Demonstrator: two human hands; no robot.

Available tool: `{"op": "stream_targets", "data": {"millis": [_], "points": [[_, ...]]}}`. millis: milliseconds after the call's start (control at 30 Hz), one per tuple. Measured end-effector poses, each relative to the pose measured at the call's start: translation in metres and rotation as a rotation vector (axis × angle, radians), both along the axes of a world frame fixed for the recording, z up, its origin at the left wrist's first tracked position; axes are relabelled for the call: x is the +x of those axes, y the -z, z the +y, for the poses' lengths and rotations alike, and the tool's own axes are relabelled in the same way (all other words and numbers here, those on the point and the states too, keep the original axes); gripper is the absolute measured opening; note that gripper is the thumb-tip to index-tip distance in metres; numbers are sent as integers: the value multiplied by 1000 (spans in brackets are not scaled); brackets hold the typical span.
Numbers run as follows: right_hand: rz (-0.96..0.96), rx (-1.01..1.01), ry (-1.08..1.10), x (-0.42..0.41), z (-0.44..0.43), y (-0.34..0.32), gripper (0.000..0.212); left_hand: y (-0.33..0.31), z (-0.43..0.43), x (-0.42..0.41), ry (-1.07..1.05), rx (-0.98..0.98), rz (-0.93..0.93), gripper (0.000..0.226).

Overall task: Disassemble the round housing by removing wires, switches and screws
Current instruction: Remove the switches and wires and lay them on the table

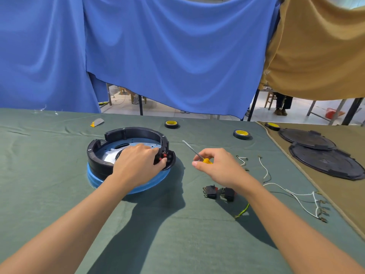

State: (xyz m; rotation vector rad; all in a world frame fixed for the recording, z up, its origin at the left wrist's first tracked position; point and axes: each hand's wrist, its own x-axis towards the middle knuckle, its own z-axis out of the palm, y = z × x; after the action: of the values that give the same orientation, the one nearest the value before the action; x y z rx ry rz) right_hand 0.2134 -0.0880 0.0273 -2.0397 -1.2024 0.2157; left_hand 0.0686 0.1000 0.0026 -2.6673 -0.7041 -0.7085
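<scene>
The round housing (102,155), a black ring with a silvery plate inside on a blue base, sits left of centre on the green cloth. My left hand (138,161) lies over its right rim, fingers curled round a black part with red terminals (164,156). My right hand (215,167) holds a yellow-handled screwdriver (194,152) to the right of the housing, with the shaft pointing up and left in the air. Two black switches (219,192) lie near my right wrist. Loose white wires (292,192) and a green-yellow wire (243,211) lie to the right.
Two rolls of black and yellow tape (171,124) (242,134) stand at the back, a third (272,126) on the tan cloth. Two black round covers (324,161) lie at the right. A small grey and yellow tool (97,122) lies back left. Blue and tan curtains hang behind.
</scene>
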Motion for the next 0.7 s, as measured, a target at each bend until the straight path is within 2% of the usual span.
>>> {"op": "stream_targets", "data": {"millis": [133,233,333,433,567,700], "points": [[17,105,11,0,22,-3,8,0,5,-10,159,-25,29,54],[-53,117,-37,-1,40,-4,17,-2,6,-21,324,-2,-17,54],[-118,39,-151,-3,55,-5,28,-3,8,-27,495,49,-109,42],[-212,-111,-213,-4,64,-2,27,-5,16,-30,552,79,-98,42],[-293,-93,-238,-7,64,4,25,-13,30,-35,466,-3,-7,58],[-289,-69,-218,-11,67,6,27,-10,41,-40,185,-161,-21,85]]}}
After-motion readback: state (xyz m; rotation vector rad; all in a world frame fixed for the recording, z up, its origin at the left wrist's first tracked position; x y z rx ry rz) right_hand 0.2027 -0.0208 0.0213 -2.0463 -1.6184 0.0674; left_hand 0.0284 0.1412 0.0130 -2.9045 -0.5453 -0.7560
